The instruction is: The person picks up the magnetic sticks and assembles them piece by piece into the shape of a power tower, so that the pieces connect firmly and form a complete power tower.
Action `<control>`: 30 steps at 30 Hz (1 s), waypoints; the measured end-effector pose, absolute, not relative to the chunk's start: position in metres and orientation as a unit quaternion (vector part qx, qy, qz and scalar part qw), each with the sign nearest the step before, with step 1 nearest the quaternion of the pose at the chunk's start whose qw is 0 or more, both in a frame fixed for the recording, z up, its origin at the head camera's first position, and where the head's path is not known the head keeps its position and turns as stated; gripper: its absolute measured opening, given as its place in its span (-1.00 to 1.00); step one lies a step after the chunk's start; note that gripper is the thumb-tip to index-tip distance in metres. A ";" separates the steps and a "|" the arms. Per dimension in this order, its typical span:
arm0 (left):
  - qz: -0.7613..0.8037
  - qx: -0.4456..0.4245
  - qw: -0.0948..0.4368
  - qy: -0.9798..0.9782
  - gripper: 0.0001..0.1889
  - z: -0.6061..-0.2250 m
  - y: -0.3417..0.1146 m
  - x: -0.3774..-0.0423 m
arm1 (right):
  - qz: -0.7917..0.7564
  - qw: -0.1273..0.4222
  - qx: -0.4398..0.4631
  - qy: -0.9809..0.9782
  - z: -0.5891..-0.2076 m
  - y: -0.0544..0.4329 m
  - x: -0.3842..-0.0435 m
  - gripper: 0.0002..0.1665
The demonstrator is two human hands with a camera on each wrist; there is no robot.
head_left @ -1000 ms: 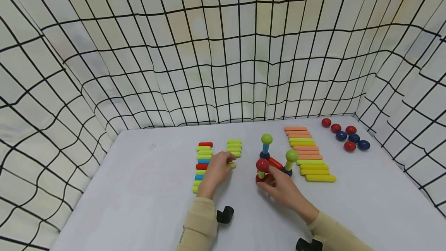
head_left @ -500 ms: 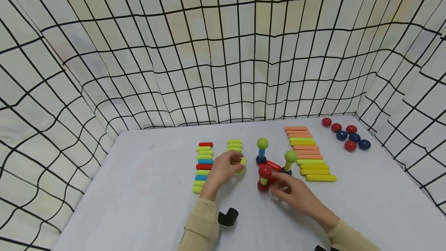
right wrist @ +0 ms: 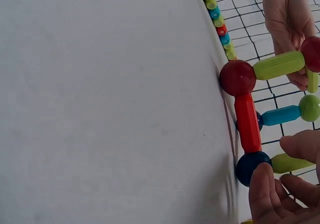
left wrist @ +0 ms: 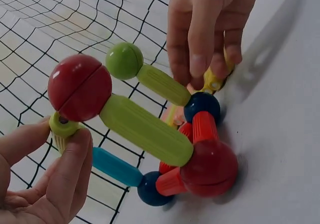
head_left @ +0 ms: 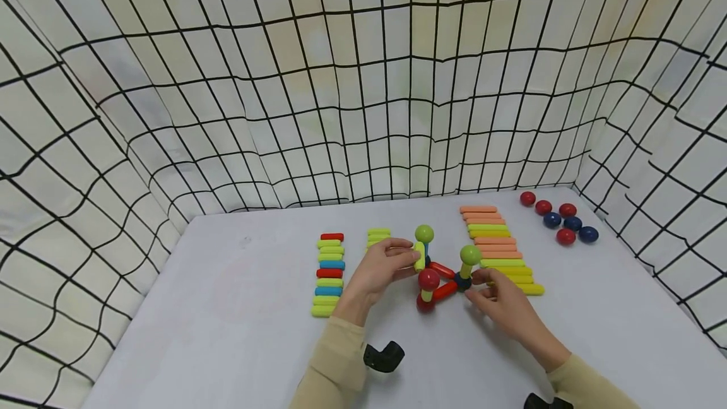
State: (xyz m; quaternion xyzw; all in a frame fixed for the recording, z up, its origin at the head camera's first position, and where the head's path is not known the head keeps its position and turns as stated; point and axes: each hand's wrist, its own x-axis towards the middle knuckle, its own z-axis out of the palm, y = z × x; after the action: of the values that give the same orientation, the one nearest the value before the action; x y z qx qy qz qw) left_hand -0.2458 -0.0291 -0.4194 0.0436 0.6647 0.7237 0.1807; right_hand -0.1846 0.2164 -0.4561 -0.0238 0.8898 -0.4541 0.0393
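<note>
The left hand point(head_left: 383, 267) is pinching a short green stick point(head_left: 419, 257) just beside the high red ball point(head_left: 428, 279). The right hand point(head_left: 505, 305) is resting by a blue ball point(head_left: 462, 281) — gripping or not, I cannot tell. They are likely adding the stick — lining up its end seems needed next.

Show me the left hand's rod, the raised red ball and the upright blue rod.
Held green rod point(head_left: 420, 255), head view: middle of its length.
Raised red ball point(left wrist: 80, 87), left wrist view: its front.
Upright blue rod point(right wrist: 281, 115), right wrist view: halfway along.
</note>
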 end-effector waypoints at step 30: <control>0.482 0.138 0.250 0.828 -0.77 -0.434 -0.039 -0.232 | -0.380 0.025 -0.062 0.923 -0.462 0.212 -0.212 -0.57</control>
State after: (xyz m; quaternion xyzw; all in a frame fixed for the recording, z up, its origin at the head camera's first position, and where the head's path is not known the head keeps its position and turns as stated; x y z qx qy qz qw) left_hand -0.2318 -0.0388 -0.4338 0.1378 0.8284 0.4820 0.2497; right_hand -0.2118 0.2123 -0.4621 -0.0624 0.9227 -0.3795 0.0249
